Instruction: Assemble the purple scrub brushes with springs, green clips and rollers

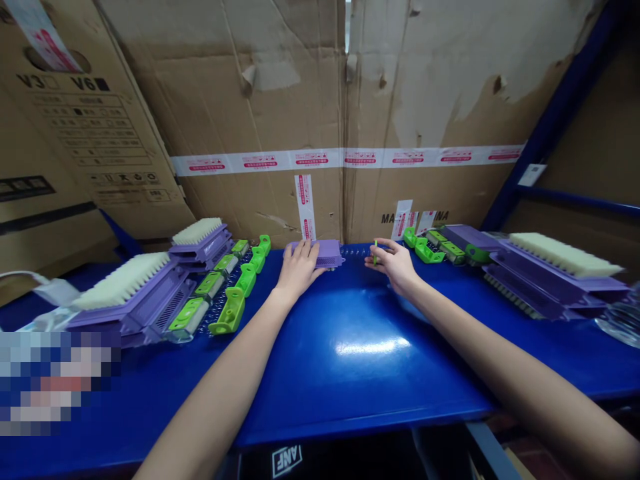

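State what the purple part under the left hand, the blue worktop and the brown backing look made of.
Purple part: probably moulded plastic, fairly matte, given its even colour and perforated side. Blue worktop: glossy, with a bright reflected highlight; painted metal or plastic sheet, I can't tell which. Brown backing: apparently cardboard, dull, showing creases and torn surface paper.

Left hand (299, 267): on purple housing (329, 249). Right hand (396, 263): right of housing, gripping yellow-green piece (375, 252). Green brackets (249, 280): left of housing.
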### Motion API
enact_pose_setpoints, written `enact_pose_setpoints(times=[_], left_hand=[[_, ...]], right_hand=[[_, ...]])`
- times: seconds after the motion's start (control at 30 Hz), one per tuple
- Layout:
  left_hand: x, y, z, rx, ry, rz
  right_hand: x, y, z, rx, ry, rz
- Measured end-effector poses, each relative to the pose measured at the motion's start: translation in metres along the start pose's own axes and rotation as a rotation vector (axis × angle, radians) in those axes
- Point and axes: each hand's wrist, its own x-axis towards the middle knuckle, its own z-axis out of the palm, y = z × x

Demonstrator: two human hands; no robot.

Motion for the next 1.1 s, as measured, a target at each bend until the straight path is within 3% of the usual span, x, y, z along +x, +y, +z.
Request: enact_pose_setpoints(times=[0.23, 0.37, 0.5, 0.77, 1.1], left_hand=[[0.007, 0.003, -0.023, -0.091, -0.014, 0.096], [0.008, 0.002, -0.032, -0.105, -0.053, 0.062], [0.006, -0.001, -0.03, -0.13, -0.104, 0.063], [0.001, 0.012, -0.02, -0.117, 0.062, 0.16], [-0.001, 0.023, -0.012, -0.076, 0.086, 0.118]], right_hand=[[-0.002, 0.001, 0.0, -0.033, -0.055, 0.066], [-0.005, 0.004, 0.002, -0.128, -0.155, 0.08], [-0.005, 0.008, 0.002, -0.171, -0.182, 0.025], [-0.001, 0.007, 0.0, -0.116, -0.155, -0.081], [0.001, 0.008, 0.0, -0.141, -0.141, -0.133]])
